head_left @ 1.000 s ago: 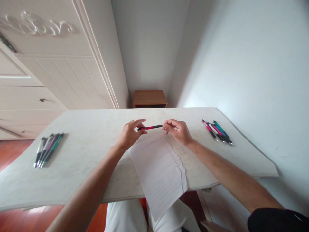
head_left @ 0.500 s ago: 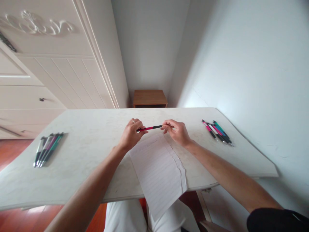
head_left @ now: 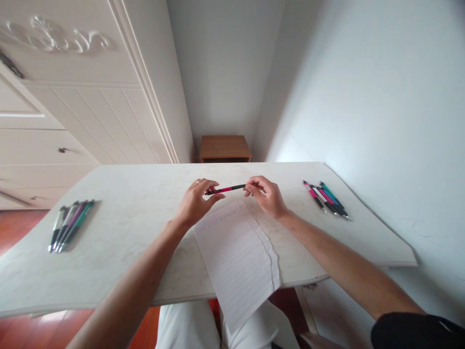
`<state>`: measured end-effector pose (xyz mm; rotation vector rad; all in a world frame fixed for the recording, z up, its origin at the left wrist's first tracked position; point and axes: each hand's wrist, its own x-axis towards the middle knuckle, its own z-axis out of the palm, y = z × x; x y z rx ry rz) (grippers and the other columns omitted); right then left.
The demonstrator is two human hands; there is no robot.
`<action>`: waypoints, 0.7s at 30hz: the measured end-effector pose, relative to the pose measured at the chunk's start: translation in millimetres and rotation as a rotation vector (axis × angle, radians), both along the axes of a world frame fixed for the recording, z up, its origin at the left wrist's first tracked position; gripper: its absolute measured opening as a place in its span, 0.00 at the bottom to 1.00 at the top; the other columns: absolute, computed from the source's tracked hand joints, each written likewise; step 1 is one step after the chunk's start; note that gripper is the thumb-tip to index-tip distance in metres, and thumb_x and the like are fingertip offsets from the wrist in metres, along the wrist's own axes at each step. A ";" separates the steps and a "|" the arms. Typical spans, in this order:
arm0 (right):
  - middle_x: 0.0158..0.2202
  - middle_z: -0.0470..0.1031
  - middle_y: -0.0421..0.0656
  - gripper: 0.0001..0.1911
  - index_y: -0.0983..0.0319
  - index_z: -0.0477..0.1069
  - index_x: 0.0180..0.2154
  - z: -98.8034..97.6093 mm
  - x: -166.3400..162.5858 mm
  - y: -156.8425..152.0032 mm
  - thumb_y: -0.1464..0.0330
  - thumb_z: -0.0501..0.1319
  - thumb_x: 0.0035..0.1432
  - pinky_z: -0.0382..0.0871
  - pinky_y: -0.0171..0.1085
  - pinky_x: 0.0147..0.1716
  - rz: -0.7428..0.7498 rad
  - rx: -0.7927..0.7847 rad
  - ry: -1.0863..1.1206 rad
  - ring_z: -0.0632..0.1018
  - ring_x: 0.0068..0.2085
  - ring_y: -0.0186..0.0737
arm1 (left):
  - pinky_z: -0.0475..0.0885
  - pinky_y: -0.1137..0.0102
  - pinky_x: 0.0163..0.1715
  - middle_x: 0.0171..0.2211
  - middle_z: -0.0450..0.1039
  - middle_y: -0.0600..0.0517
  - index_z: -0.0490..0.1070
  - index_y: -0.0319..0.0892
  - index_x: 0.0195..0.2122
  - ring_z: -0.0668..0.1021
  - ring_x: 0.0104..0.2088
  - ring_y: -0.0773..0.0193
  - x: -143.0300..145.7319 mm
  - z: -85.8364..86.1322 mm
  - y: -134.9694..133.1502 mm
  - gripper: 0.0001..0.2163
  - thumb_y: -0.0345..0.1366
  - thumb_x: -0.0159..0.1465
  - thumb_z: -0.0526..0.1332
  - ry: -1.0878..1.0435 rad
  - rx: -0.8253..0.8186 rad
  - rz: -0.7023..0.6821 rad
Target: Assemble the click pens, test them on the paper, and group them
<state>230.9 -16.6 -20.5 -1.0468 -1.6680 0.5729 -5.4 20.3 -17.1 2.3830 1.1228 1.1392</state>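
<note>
Since the earlier frames the slim pink-and-black click pen (head_left: 225,189) has tipped slightly — its right end now sits a little higher than its left, where before it lay almost level. Both hands have eased up with it. The left hand (head_left: 196,202) pinches the pen's left end between thumb and fingertips, and the right hand (head_left: 264,196) grasps the right end the same way. The pen's long axis runs left to right across the view, held above the pale marbled surface (head_left: 138,213), just over the top edge of a lined white paper sheet (head_left: 238,252) — which overhangs the near edge. Small bundles of coloured pens lie far left (head_left: 70,225) and far right (head_left: 326,198).
</note>
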 end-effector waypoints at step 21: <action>0.27 0.78 0.40 0.15 0.61 0.70 0.32 5.1 3.5 7.2 0.58 0.68 0.51 0.73 0.34 0.27 -0.038 -0.234 0.405 0.81 0.28 0.37 | 0.59 0.47 0.59 0.62 0.64 0.42 0.67 0.51 0.60 0.63 0.62 0.39 -26.9 4.2 2.3 0.42 0.54 0.43 0.74 0.432 -0.322 -0.123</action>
